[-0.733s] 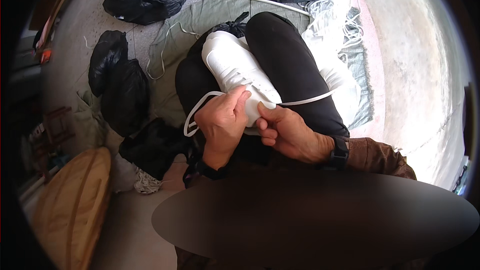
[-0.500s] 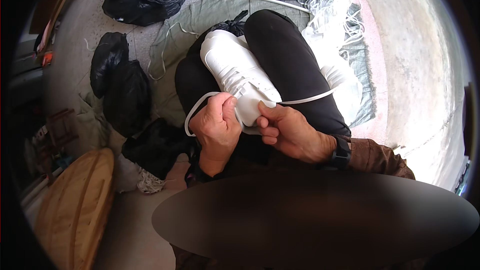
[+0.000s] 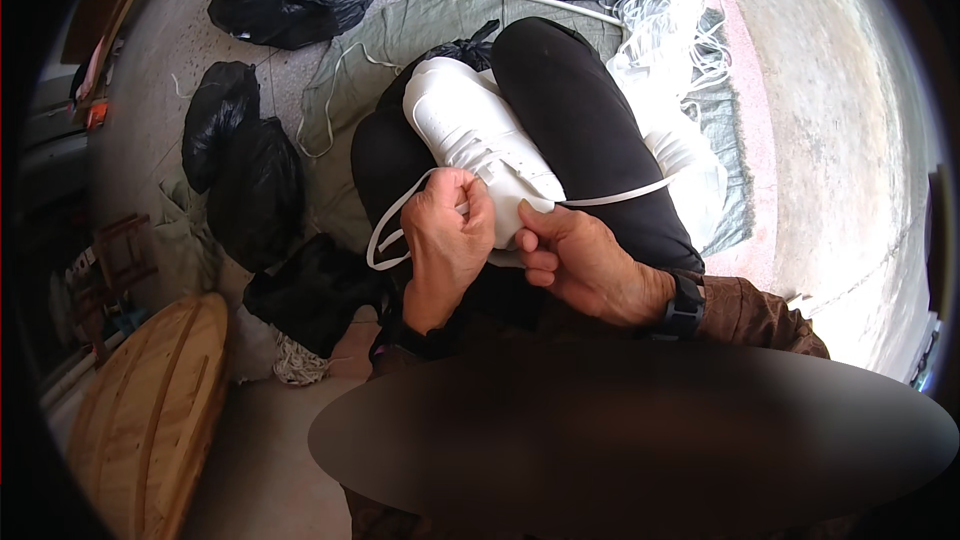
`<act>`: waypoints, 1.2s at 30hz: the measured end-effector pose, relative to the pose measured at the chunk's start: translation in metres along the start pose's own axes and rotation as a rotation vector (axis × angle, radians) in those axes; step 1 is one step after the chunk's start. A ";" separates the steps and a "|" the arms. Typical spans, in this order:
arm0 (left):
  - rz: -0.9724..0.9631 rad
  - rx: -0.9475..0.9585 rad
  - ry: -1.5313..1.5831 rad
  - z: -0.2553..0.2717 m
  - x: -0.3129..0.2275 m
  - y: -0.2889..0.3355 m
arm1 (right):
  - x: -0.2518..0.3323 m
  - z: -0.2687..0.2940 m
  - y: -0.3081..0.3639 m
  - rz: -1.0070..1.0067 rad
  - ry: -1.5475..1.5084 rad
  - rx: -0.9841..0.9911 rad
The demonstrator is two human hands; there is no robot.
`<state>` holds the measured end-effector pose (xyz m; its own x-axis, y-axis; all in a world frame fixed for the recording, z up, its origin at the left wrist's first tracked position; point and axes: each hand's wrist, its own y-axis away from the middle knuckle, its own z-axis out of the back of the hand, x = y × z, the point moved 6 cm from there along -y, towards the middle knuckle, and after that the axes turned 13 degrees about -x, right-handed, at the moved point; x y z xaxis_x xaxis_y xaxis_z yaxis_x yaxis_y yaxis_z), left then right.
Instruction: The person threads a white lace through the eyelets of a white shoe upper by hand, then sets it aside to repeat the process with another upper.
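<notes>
A white sneaker [image 3: 460, 112] lies between my black-trousered legs, its toe pointing away from me. Close to its lacing, my left hand [image 3: 448, 235] is closed with the fingers curled in, pinching a flat white shoelace [image 3: 376, 238] that loops out to the left. Where exactly the fingertips meet the lace is partly hidden. My right hand [image 3: 592, 268] pinches the shoe's white tongue [image 3: 512, 202] between thumb and curled fingers. Another stretch of lace runs from the shoe's right side across my right thigh [image 3: 580, 110].
Several black plastic bags [image 3: 255, 195] lie on the left and at the far side. A heap of white laces [image 3: 690, 40] and a white bundle [image 3: 690, 165] sit right of my leg. Green sheeting [image 3: 340, 90] covers the floor. An oval wooden board [image 3: 150, 410] stands lower left.
My left hand has moved slightly up and right over the shoe's lacing, and the lace loop beside it has shifted. My right hand stays in place on the tongue.
</notes>
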<state>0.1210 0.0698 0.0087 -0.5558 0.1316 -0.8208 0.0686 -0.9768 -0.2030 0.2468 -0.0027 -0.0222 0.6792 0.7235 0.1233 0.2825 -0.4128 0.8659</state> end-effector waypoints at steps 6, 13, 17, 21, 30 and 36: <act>-0.142 0.005 -0.001 0.015 -0.004 -0.003 | 0.003 0.003 0.001 0.011 0.042 -0.023; 0.023 -0.060 0.077 0.005 0.007 -0.003 | 0.027 -0.003 0.036 0.261 0.969 0.030; 0.254 -0.105 0.212 0.000 0.013 -0.007 | 0.050 -0.023 0.075 1.468 1.691 -0.149; 0.146 -0.031 0.049 0.003 0.014 -0.016 | 0.032 -0.029 0.052 1.557 1.809 -0.235; 0.217 -0.032 0.105 0.002 0.026 -0.018 | 0.029 -0.051 0.023 1.617 1.305 -0.151; 0.267 -0.044 0.064 0.006 0.029 -0.018 | 0.041 -0.040 0.033 1.550 1.235 -0.294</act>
<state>0.0981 0.0904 -0.0083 -0.4601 -0.1177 -0.8800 0.2426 -0.9701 0.0029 0.2565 0.0354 0.0309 -0.5902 -0.1193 0.7984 -0.1622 -0.9513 -0.2621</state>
